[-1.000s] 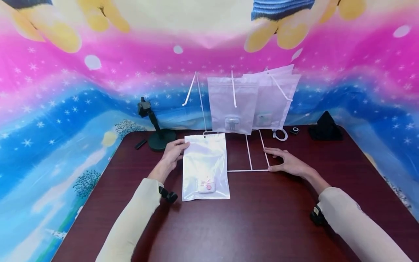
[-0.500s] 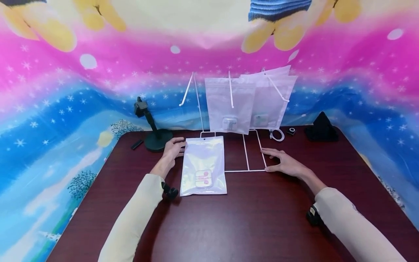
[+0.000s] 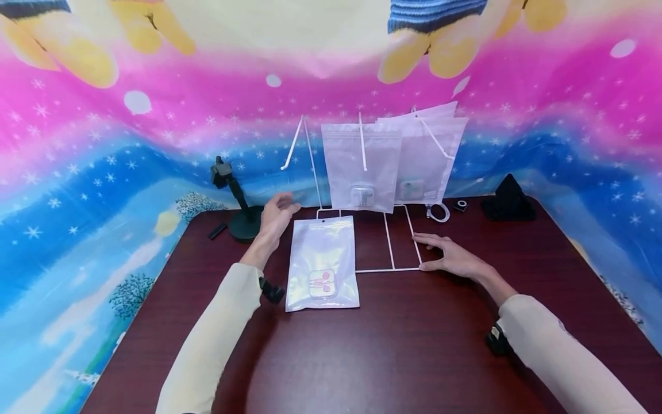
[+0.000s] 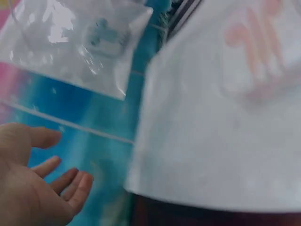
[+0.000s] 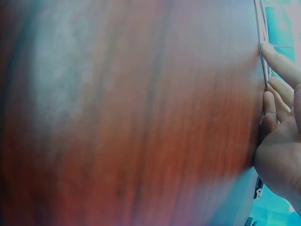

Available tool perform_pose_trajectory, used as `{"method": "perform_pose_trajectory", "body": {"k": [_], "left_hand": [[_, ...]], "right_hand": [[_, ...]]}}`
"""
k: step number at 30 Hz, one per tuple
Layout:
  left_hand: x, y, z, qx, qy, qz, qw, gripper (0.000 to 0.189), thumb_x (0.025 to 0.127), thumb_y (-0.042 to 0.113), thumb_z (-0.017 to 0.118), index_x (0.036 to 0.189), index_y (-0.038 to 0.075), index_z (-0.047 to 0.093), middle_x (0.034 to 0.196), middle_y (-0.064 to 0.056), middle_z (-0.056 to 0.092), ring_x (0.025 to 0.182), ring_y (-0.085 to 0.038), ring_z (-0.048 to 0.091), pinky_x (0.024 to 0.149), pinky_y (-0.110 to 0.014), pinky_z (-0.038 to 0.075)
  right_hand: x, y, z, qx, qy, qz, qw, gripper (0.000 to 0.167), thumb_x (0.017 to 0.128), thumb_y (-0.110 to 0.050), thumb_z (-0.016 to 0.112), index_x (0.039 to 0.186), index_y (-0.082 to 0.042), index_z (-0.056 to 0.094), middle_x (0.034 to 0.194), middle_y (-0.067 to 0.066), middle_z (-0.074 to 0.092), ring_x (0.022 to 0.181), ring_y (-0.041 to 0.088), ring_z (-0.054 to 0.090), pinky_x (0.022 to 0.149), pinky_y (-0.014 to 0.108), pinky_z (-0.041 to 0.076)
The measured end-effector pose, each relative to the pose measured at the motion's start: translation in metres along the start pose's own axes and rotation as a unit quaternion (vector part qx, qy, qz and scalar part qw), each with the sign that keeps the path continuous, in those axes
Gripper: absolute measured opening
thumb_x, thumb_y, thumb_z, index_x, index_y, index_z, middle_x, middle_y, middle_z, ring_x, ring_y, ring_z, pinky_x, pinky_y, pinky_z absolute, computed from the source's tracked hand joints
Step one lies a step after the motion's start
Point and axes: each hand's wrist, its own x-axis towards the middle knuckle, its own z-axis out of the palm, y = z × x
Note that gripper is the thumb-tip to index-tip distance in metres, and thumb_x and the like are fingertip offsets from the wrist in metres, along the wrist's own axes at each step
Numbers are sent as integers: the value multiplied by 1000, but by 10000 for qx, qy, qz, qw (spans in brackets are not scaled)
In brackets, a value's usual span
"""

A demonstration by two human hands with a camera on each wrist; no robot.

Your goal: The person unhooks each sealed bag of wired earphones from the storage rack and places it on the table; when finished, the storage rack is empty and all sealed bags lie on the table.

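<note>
A white zip bag (image 3: pixel 323 247) with pink earphones in a clear case (image 3: pixel 322 284) lies over the left part of the white wire rack's base (image 3: pixel 383 270). My left hand (image 3: pixel 277 214) is raised just beyond the bag's upper left corner, fingers loosely bent and holding nothing. In the left wrist view, that hand (image 4: pixel 47 179) is apart from the bag (image 4: pixel 211 132). My right hand (image 3: pixel 449 255) touches the base's right side wire with fingers and thumb, the thumb at the front corner. In the right wrist view, the hand (image 5: pixel 282 122) shows at the right edge.
Two more bags, a front one (image 3: pixel 357 155) and one behind it (image 3: pixel 431 155), hang on the rack's middle and right hooks. The left hook (image 3: pixel 292 144) bears nothing. A black stand (image 3: pixel 243 213), white cable (image 3: pixel 439 213) and black holder (image 3: pixel 509 201) line the table's back.
My left hand has let go of the bag's upper left edge and moved up and away from it. The bag has settled slightly. My right hand stays at the rack's base.
</note>
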Motion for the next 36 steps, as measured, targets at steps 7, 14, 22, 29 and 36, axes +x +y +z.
{"method": "perform_pose_trajectory", "body": {"k": [7, 14, 22, 29, 36], "left_hand": [[-3, 55, 12, -406, -520, 1435, 9875, 56, 101, 25, 70, 153, 14, 51, 154, -8, 53, 142, -24, 48, 116, -47, 40], [-2, 96, 32, -985, -756, 1885, 9742, 64, 102, 24, 70, 159, 23, 42, 155, -6, 52, 143, -21, 47, 118, -43, 38], [-8, 111, 44, -1125, -151, 2007, 9731, 44, 104, 21, 67, 146, 15, 58, 127, -14, 70, 121, -25, 63, 107, -41, 47], [-17, 121, 38, -1215, -299, 1932, 9731, 31, 105, 17, 63, 135, 8, 65, 123, -17, 70, 112, -24, 64, 98, -43, 54], [-39, 124, 33, -1014, -228, 1679, 9803, 27, 105, 23, 64, 131, 15, 69, 120, -9, 71, 105, -19, 64, 92, -38, 56]], "right_hand": [[1, 0, -1, -8, -19, 68, 10000, 82, 91, -28, 82, 160, -12, 41, 164, 14, 37, 130, 35, 47, 107, 56, 37], [1, 2, -3, -56, -64, 15, 10000, 81, 93, -33, 80, 161, -13, 40, 164, 14, 36, 130, 35, 45, 106, 58, 38], [0, 4, 2, 61, -92, 11, 9999, 80, 93, -36, 80, 161, -17, 41, 164, 13, 36, 132, 34, 47, 106, 58, 38], [0, 4, 0, 5, -67, -38, 10000, 82, 91, -35, 81, 160, -13, 42, 163, 13, 38, 131, 34, 48, 107, 57, 37], [1, 8, -2, -23, -45, -87, 9999, 81, 91, -32, 81, 160, -12, 43, 163, 13, 38, 130, 34, 48, 108, 57, 36]]}}
